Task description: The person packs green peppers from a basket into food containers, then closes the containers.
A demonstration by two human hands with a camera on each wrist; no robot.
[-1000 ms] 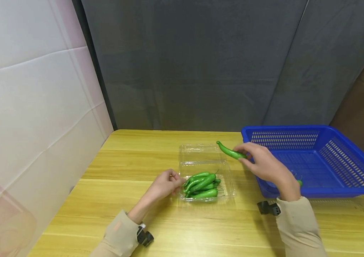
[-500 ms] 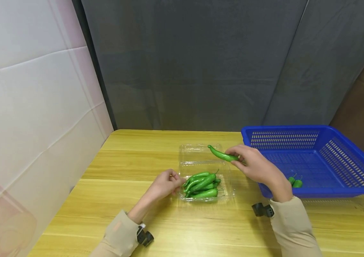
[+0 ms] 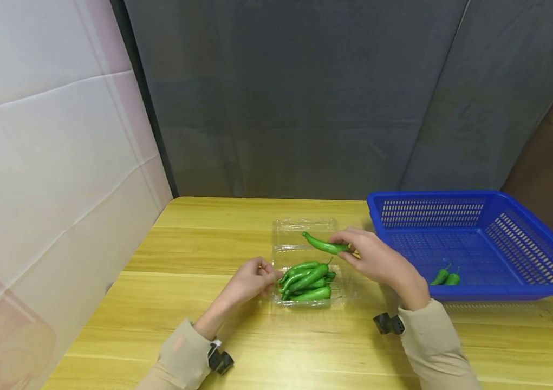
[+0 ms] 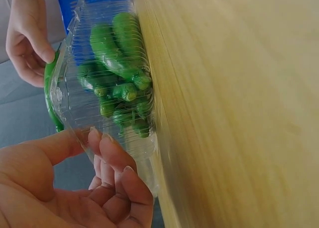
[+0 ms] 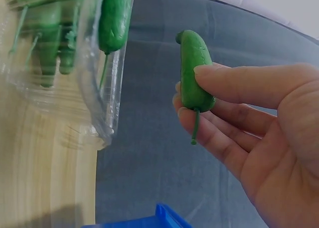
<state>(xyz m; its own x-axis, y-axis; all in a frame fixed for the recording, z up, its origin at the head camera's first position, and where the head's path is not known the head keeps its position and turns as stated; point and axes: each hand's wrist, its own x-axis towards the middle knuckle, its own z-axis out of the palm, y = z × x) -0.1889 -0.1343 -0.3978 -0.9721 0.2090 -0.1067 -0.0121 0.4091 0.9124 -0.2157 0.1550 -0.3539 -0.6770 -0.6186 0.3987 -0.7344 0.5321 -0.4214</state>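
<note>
A green chili pepper is pinched near its stem end between the thumb and fingers of my right hand. It is held up over the hinge side of a clear plastic clamshell box, its curved tip pointing left. Several more green chili peppers lie piled in the box. My left hand pinches the box's left rim; in the left wrist view its thumb and fingertips meet at the plastic edge.
A blue plastic basket with slotted walls stands on the right of the wooden table. Two green peppers show inside at its near left. The box's lid lies folded back, away from me.
My right hand has moved left and a little nearer with the pepper, from beside the basket to over the box. Two peppers in the basket came into sight. My left hand stayed put.
</note>
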